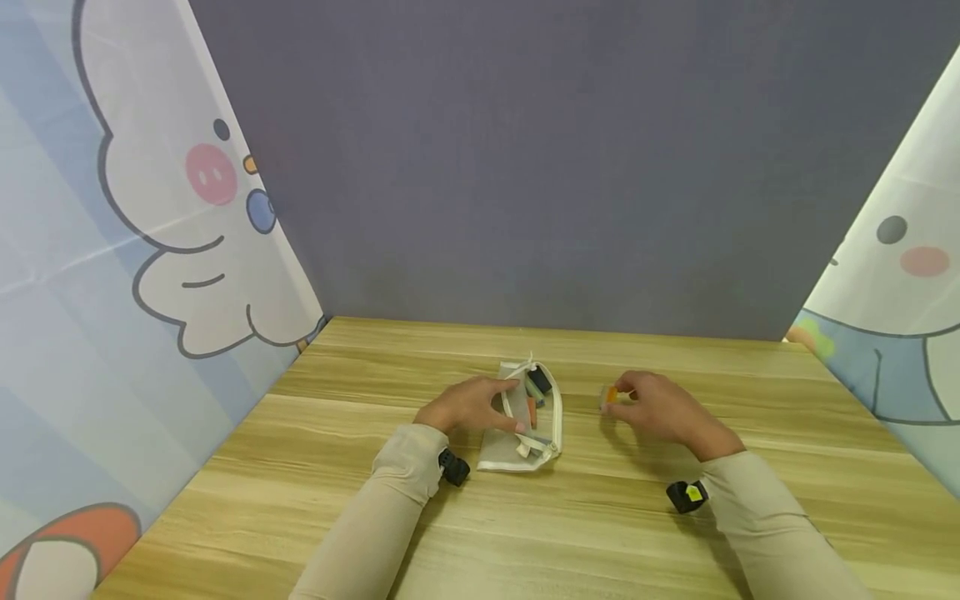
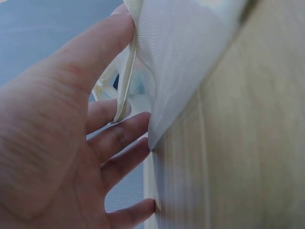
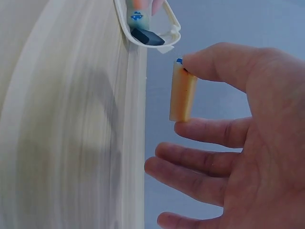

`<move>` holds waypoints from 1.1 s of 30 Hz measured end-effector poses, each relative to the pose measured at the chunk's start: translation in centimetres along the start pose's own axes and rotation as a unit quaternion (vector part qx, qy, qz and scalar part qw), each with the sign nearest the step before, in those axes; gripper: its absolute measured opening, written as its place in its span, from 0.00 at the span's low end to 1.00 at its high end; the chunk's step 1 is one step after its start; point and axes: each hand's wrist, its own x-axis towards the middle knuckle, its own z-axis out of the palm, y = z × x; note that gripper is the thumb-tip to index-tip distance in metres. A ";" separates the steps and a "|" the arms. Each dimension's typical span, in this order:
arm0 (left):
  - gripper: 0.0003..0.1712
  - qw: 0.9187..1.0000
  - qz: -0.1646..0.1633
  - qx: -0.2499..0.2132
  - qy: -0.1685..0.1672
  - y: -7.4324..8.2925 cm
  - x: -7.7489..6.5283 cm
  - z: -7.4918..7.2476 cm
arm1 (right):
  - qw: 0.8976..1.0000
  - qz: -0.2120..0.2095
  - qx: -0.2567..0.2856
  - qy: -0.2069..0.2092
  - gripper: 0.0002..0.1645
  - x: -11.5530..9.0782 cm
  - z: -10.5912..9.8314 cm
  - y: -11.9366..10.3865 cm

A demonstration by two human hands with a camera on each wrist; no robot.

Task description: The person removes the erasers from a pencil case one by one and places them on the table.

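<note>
A mesh zip pouch (image 1: 491, 454) with white trim lies on the table, its mouth gaping to the right. My left hand (image 1: 472, 404) holds the pouch by its mouth, thumb and index finger spread along the zipper edge (image 2: 126, 78). Inside show a dark block (image 1: 540, 380) and an orange piece (image 1: 532, 412). To the right, my right hand (image 1: 656, 408) pinches a small orange, partly translucent block (image 3: 182, 93) with a blue mark at one end, between thumb and index finger. Its other fingers are spread. The block is held apart from the pouch, above the table.
The wood-grain table (image 1: 600, 533) runs back to a dark grey panel (image 1: 555, 167). Cartoon-printed cloths hang at the left (image 1: 150, 275) and right (image 1: 915, 333) sides. Each wrist wears a black strap device.
</note>
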 end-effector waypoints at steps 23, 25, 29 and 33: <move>0.52 1.000 -0.008 0.006 -0.001 0.0 -0.1 0.2 | 0.999 0.033 0.003 -0.020 0.29 -0.6 -0.5 1.9; 0.52 1.000 -0.008 0.007 0.000 0.1 -0.1 0.2 | 0.999 0.040 0.007 -0.025 0.30 -0.7 -0.6 2.2; 0.53 1.000 -0.008 0.003 0.002 0.2 -0.1 0.1 | 0.999 0.042 0.012 -0.026 0.30 -0.6 -0.8 2.7; 0.53 1.000 -0.009 0.004 0.003 0.3 -0.2 0.1 | 0.999 0.041 0.011 -0.024 0.29 -0.6 -0.9 3.1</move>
